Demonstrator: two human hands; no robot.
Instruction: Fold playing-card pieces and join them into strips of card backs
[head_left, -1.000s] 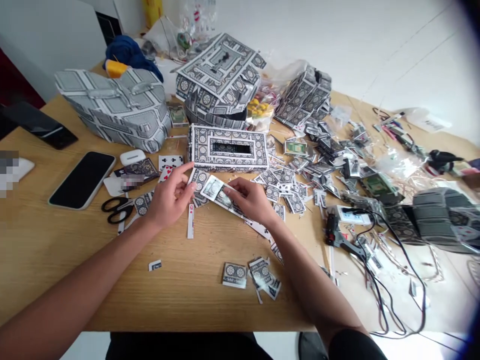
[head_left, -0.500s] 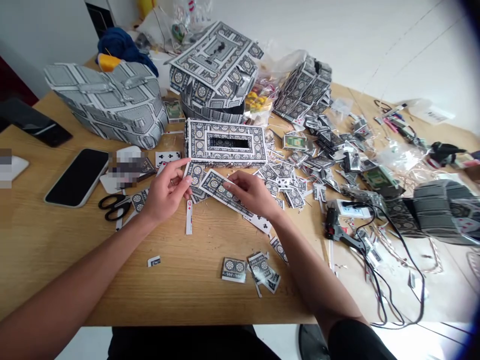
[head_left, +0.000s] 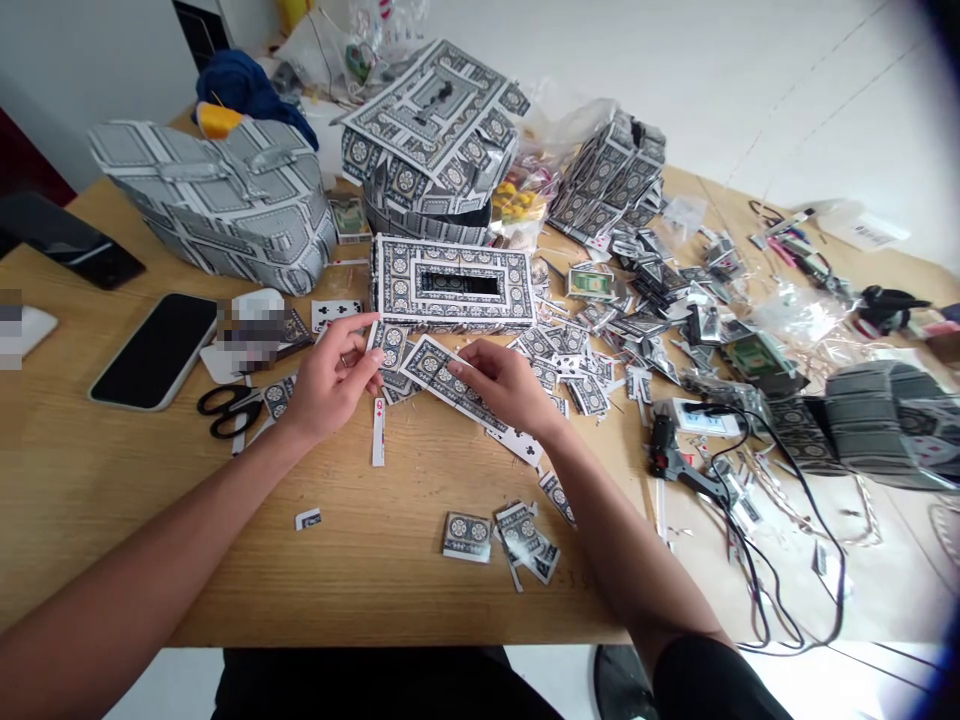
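Observation:
My left hand (head_left: 330, 385) pinches a playing card (head_left: 391, 343), its patterned back facing up, between thumb and fingers. In my right hand (head_left: 511, 388) is a long strip of joined playing cards (head_left: 429, 366), slanting down to the right, with the thumb on top. Just beyond both hands lies a flat box covered in playing cards (head_left: 454, 312), which has a rectangular slot in its top. Loose cards lie under and around the strip, partly hidden by my hands. Nearer me, a narrow cut strip with a red queen (head_left: 379, 436) rests on the table.
Scissors (head_left: 229, 410) and a phone (head_left: 156, 350) lie left. Behind stand a card-covered bag (head_left: 225, 215) and a lidded card-covered container (head_left: 431, 125). A glue gun (head_left: 679, 460) with black cables lies right, near scattered card pieces. A small card stack (head_left: 467, 537) sits near the front edge.
Both hands keep nearly the same position and the same hold. The whole view has shifted very slightly; nothing was picked up or let go.

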